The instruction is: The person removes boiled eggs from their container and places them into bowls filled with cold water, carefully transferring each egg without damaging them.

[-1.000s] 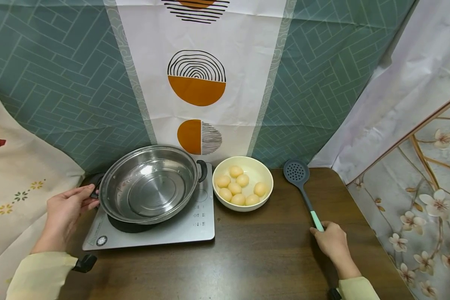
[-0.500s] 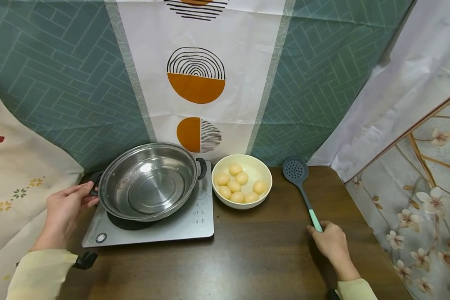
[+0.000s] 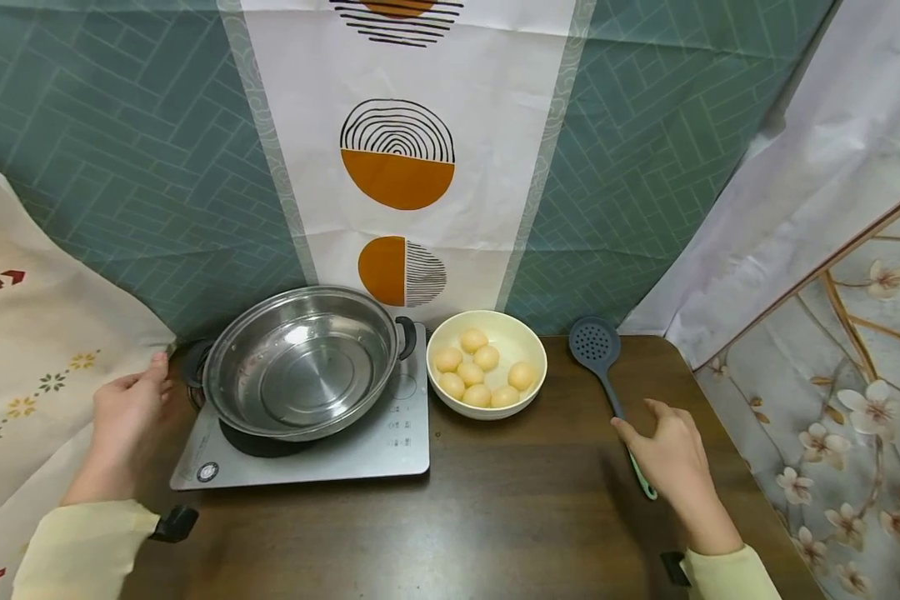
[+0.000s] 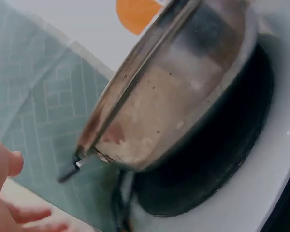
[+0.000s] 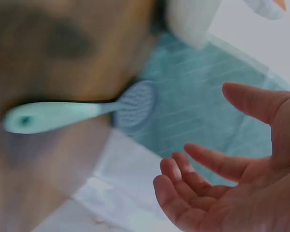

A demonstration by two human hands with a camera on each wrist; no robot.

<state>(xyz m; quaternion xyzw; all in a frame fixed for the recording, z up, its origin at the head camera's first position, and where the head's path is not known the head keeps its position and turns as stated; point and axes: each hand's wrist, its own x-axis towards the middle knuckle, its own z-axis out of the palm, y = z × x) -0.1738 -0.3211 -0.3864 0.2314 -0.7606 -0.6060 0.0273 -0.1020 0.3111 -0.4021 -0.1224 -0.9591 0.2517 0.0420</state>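
Observation:
A wide stainless-steel pan (image 3: 315, 379) with two black handles sits on a silver induction cooker (image 3: 360, 462) at the left. Just left of the pan's handle, my left hand (image 3: 129, 412) is held apart from it, fingers loose and holding nothing. A skimmer (image 3: 596, 342) with a grey perforated head and mint-green handle lies on the table at the right. My right hand (image 3: 673, 454) hovers over that handle, thumb and fingers spread; in the right wrist view the skimmer handle (image 5: 53, 117) shows free of the hand.
A cream bowl (image 3: 441, 400) holding several pale yellow, egg-like balls (image 3: 471, 375) stands between the cooker and the skimmer. Behind the brown wooden table (image 3: 495, 517) hangs a patterned cloth (image 3: 630, 167). A floral curtain (image 3: 847, 400) borders the right side.
My left hand has let go of the pan's handle and drawn back left. My right hand has released the skimmer and lifted off it. Pan and skimmer stay in place.

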